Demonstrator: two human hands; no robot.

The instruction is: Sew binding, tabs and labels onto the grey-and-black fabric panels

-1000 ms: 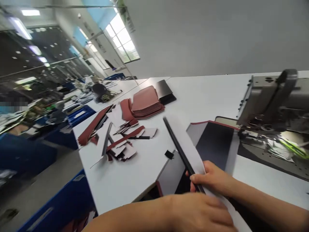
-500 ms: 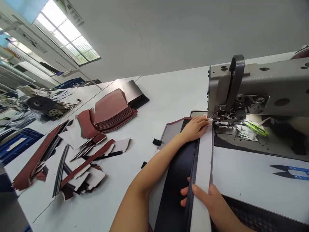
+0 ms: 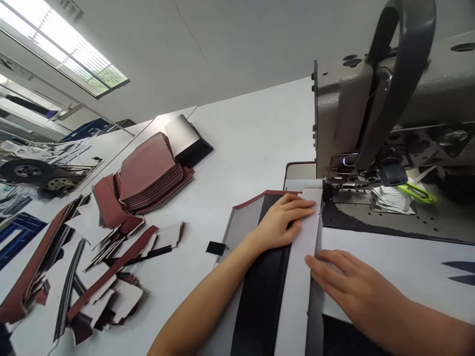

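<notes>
A white fabric strip (image 3: 297,296) lies lengthwise on a dark navy panel (image 3: 260,301) with a grey border and a red edge. The strip's far end reaches the presser foot (image 3: 330,184) of a grey sewing machine (image 3: 356,109). My left hand (image 3: 284,222) rests on the panel, its fingertips against the strip near that end. My right hand (image 3: 345,279) lies flat across the strip's right edge, closer to me, and holds nothing in a grip. The panel's near end runs out of view.
To the left, cut reddish-brown and white scraps (image 3: 111,277) and a stack of reddish-brown panels (image 3: 148,170) lie on the white table (image 3: 252,128). A small black tag (image 3: 215,248) lies by the panel. Green-handled snips (image 3: 417,193) and paper labels (image 3: 391,200) sit behind the needle.
The strip has gone from my raised hands to lying on the panel at the machine. My right hand has shifted from pinching the strip's near part to lying flat further up.
</notes>
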